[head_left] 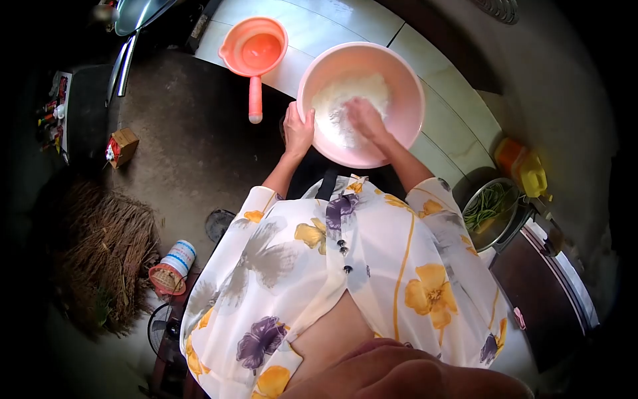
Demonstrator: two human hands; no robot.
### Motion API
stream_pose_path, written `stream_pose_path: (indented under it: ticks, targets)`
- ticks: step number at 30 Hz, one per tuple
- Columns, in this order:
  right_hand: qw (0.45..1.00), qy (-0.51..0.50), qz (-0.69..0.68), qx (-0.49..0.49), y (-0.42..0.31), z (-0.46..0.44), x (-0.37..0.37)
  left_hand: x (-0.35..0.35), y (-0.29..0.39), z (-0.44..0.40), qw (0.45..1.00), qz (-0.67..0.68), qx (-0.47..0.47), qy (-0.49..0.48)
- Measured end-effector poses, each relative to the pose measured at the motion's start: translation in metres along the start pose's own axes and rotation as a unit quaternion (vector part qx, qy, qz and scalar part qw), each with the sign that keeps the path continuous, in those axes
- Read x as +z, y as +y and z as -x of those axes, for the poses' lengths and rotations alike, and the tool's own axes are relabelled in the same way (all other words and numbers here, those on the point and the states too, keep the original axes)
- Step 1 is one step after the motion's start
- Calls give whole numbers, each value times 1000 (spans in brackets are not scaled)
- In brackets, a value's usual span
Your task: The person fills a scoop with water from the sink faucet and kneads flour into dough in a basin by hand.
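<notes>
A pink plastic basin (407, 93) stands on the tiled counter in front of me, with white flour (362, 85) spread over its bottom. My left hand (298, 128) grips the basin's left rim, thumb on the inner side. Down inside the basin, my right hand (364, 118) is in the flour; its fingers are smeared by motion, so whether they are apart or closed does not show. To the left of the basin rests an orange water dipper (272, 30), its handle pointing toward me over the counter's edge.
Pale tiles (438, 120) make up the counter. At the right stand a metal bowl of green vegetables (490, 205) and a yellow container (531, 176). On the floor at left are a small cardboard box (124, 146), a pile of dry brushwood (100, 246) and a basket (167, 279).
</notes>
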State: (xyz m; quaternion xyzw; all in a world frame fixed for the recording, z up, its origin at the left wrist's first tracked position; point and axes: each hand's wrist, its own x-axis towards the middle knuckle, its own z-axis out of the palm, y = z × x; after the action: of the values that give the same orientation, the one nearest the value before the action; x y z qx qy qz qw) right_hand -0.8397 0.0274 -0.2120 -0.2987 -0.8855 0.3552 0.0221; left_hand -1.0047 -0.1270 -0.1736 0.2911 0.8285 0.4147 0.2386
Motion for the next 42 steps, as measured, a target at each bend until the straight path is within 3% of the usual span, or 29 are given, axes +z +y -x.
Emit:
stream_pose_path:
  ticks: [1, 3, 4, 6, 8, 11, 13, 16, 17, 18, 20, 22, 25, 27, 30, 32, 34, 35, 36, 38, 39, 40, 42]
  targets:
    - [1000, -1, -1, 1, 0, -12, -4, 3, 3, 1, 1000, 25, 1, 13]
    - [991, 134, 6, -9, -6, -32, -9, 3, 7, 3, 999, 43, -9, 13]
    - [991, 131, 6, -14, -6, -32, 3, 3, 8, 3, 998, 58, -14, 15]
    - [986, -74, 109, -105, -15, -26, 27, 6, 5, 0, 998, 48, -8, 31]
    - [987, -115, 75, -87, -22, 6, 25, 7, 3, -2, 999, 40, -4, 38]
    - [977, -185, 94, -52, 22, 35, -5, 10, 3, -4, 998, 40, -17, 37]
    - [993, 56, 87, 58, 44, 32, -23, 7, 4, 0, 998, 48, -12, 27]
    - [992, 112, 57, 33, 52, 6, 2, 8, 2, -1, 998, 51, -8, 36]
    - [998, 65, 10, 16, 34, 10, 18, 9, 2, -2, 998, 44, -15, 38]
    - [989, -28, -81, 123, 2, 14, 26, 9, 3, -5, 998, 43, -12, 38]
    - [995, -94, -42, -1, -6, 24, 34, 8, 4, -3, 998, 43, -7, 35]
    - [996, 54, -63, 17, 12, 17, 22, 7, 8, -3, 998, 53, -8, 30]
    - [980, 94, -112, 136, 37, -12, 5, 6, 6, 3, 998, 62, -13, 25]
    - [997, 54, 50, -9, 37, -29, 25, 6, 6, -4, 997, 61, 0, 35]
    - [993, -107, 10, -47, -16, 12, 39, 6, 3, -3, 998, 48, -1, 29]
    - [996, -76, -27, -31, -6, 35, 20, 6, 3, -3, 998, 48, 5, 27]
    - [994, -51, 24, 92, -8, 51, -26, 6, 6, -3, 998, 56, -4, 29]
    - [979, -95, 42, 174, -5, 56, -30, 6, 7, -1, 998, 63, -12, 28]
    - [979, -95, 44, 177, 1, 64, -12, 6, 8, 3, 997, 66, -12, 26]
    - [996, -61, 5, 60, 24, 64, 47, 9, 7, -2, 997, 69, 4, 29]
    - [988, -126, -41, 76, -11, 44, 32, 10, 2, -2, 998, 58, 1, 17]
    - [986, -113, -92, 78, -27, 30, 31, 8, 1, -2, 998, 56, 1, 20]
    - [988, 10, -151, 5, -5, 7, 49, 8, 3, -1, 998, 64, 5, 20]
